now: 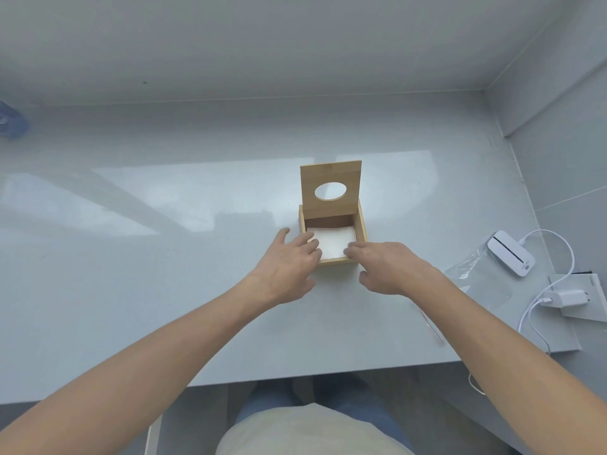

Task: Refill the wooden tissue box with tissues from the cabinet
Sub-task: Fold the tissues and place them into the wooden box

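Observation:
A square wooden tissue box [360, 229] stands on the pale countertop [164, 257], a little right of centre. Its lid [330, 175], with an oval hole, stands upright at the box's far side. A white stack of tissues [333, 241] lies flat inside the box. My left hand [287, 266] rests at the box's near-left corner, fingers spread, fingertips over the tissues' left edge. My right hand [386, 266] is at the near-right corner, fingertips touching the tissues' right edge. Neither hand grips anything that I can see.
At the right lie a clear plastic bag [483, 280], a white device [510, 252] with a cable, and a white charger plug [565, 297] on a flat white board. A blue object [13, 121] sits at the far left. Walls close the back and right.

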